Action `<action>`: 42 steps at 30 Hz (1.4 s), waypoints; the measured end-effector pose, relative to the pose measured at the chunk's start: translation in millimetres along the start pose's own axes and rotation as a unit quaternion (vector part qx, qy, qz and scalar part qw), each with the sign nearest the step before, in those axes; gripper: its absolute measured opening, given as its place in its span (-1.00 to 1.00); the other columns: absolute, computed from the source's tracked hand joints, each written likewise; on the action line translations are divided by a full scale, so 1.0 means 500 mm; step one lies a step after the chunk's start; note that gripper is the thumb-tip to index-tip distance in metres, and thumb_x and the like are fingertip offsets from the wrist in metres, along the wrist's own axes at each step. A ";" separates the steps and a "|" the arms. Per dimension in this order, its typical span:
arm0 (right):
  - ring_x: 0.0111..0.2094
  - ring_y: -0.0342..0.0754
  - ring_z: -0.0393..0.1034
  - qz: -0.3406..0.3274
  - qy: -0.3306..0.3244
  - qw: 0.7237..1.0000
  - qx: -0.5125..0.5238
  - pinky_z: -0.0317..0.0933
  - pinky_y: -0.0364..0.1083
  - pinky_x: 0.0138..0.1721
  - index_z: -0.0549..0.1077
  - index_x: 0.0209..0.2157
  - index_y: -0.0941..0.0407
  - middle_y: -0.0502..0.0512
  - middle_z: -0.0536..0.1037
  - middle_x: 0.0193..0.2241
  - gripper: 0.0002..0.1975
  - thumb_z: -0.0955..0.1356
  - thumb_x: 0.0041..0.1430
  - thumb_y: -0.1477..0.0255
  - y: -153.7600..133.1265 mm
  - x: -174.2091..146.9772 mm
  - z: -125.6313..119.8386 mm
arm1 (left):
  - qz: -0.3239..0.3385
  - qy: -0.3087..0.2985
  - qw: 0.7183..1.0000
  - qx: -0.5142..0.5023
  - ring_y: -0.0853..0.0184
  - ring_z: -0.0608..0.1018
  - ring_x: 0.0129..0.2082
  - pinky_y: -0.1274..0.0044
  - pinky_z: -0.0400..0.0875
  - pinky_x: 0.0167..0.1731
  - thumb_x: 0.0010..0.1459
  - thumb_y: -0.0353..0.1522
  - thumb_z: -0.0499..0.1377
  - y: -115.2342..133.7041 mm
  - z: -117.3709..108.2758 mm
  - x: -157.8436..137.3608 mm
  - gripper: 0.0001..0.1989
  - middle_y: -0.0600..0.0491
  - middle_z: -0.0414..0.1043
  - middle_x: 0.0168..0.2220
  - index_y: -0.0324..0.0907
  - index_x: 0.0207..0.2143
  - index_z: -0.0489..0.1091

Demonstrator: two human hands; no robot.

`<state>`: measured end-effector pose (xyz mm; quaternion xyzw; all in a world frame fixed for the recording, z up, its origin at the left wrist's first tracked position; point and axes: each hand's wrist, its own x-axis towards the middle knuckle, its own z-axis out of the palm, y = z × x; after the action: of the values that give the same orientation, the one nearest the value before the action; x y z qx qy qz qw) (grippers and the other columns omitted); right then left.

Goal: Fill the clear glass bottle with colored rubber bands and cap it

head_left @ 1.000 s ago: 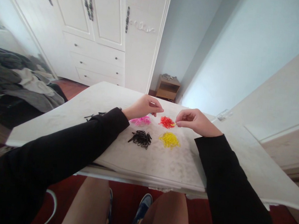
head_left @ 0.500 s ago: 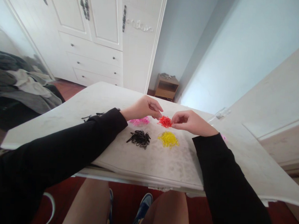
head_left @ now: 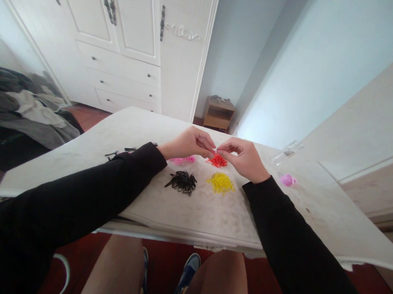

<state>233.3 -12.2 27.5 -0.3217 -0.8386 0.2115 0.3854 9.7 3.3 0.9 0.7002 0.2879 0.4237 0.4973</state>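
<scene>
My left hand point(head_left: 198, 142) and my right hand point(head_left: 240, 156) meet fingertip to fingertip just above a pile of red rubber bands point(head_left: 218, 160). Thumb and fingers of each hand are pinched together; whatever is between them is too small to name. Partly behind my left hand lies a heap of pink rubber bands point(head_left: 184, 160). Nearer to me, black rubber bands point(head_left: 182, 182) form a pile on the left and yellow rubber bands point(head_left: 221, 183) one on the right. All of them lie on the white table point(head_left: 192, 215).
On the right of the table stand a clear container point(head_left: 284, 153) and a pink-purple item point(head_left: 288, 180). Small black pieces point(head_left: 129, 149) lie beyond my left sleeve. A white wardrobe point(head_left: 130, 32) and a small wooden cabinet point(head_left: 219, 114) are behind the table.
My right hand has moved up and left from the side of the red pile to meet my left fingertips. The pink-purple item on the right now shows more fully.
</scene>
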 end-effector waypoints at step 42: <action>-0.38 -0.06 0.46 0.046 0.205 0.977 0.023 0.38 0.01 -0.23 0.54 -0.42 0.08 0.02 0.60 -0.44 -0.90 0.47 0.12 0.38 -0.001 0.007 0.015 | 0.074 0.061 0.994 0.046 0.41 0.62 -0.54 0.63 0.53 -0.48 0.10 -0.44 0.36 0.022 -0.001 -0.001 -0.88 0.03 0.55 -0.55 -0.28 -0.44 0.47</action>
<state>225.7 -10.9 24.7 -0.3879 -0.7210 0.1776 0.5460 8.8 -0.4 11.1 0.7148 0.2843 0.4873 0.4132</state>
